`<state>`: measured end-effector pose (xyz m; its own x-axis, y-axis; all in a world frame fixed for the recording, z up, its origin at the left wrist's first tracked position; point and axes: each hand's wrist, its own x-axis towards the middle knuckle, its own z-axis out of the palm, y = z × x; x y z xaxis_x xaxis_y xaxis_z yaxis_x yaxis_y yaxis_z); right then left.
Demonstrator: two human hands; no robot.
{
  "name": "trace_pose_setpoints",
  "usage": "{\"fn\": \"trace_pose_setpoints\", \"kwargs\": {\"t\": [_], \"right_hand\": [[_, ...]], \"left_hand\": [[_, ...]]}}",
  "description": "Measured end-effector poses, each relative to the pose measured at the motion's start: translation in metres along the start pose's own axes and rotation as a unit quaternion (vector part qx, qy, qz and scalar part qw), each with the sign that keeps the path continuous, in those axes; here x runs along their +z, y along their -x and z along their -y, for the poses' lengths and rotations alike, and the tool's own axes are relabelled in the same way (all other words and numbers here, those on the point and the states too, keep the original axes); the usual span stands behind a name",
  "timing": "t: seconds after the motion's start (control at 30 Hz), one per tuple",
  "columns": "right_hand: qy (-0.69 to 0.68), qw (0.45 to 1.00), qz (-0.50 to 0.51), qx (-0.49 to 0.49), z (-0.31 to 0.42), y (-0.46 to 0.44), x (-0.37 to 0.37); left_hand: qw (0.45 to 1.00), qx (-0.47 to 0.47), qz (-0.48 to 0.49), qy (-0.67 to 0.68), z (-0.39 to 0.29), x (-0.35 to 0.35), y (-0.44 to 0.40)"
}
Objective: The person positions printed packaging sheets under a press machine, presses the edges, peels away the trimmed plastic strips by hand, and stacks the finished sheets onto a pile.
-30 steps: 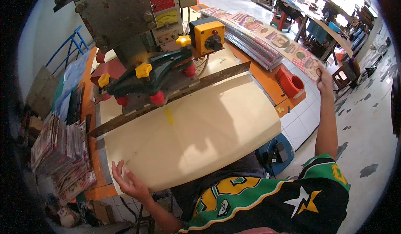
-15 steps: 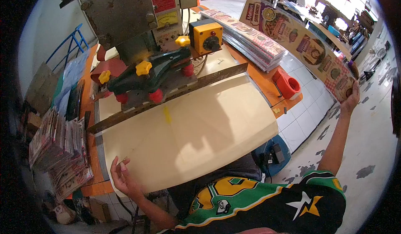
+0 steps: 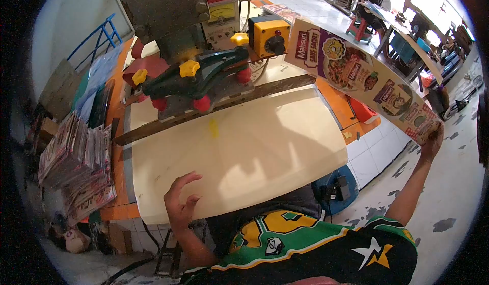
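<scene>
My right hand (image 3: 432,141) is closed on the lower right end of a long printed sheet (image 3: 364,74) with food pictures and "Mahsuri" lettering. The sheet is held up in the air at a slant, its far end near the yellow control box (image 3: 269,36). Over the front left part of the cream-coloured work surface (image 3: 254,152), my left hand (image 3: 182,198) hovers with fingers curved and apart, holding nothing. Behind the surface stands a press machine with a long metal bar (image 3: 219,109), a dark green clamp (image 3: 204,79) and yellow knobs (image 3: 189,68).
A tall stack of printed packs (image 3: 76,158) stands at the left edge of the orange table (image 3: 119,206). A red tape-like ring (image 3: 362,111) lies on the right corner, partly behind the sheet. A blue stool (image 3: 338,188) holds a black adapter. Another person (image 3: 374,2) sits far back right.
The printed sheet has swung left and nearer, now covering most of the stack behind it. My left hand has moved right and up over the cream surface. The whole view has shifted slightly.
</scene>
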<state>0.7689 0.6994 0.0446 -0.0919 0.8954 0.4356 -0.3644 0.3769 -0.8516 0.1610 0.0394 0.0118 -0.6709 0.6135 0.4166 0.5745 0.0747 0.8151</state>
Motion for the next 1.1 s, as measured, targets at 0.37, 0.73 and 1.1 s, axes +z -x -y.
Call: {"fn": "trace_pose_setpoints", "kwargs": {"t": [0.37,0.73,1.1], "right_hand": [[-0.034,0.995,-0.089,0.03,-0.017,0.028,-0.018],[0.06,0.998,0.015,0.006,-0.037,0.069,0.114],[-0.084,0.972,0.221,0.007,-0.015,0.114,0.384]], "left_hand": [[1.0,-0.018,-0.006,0.006,-0.005,-0.002,-0.001],[0.976,-0.029,-0.037,0.211,-0.019,0.019,-0.003],[0.961,-0.047,-0.25,0.104,0.013,-0.095,-0.011]]}}
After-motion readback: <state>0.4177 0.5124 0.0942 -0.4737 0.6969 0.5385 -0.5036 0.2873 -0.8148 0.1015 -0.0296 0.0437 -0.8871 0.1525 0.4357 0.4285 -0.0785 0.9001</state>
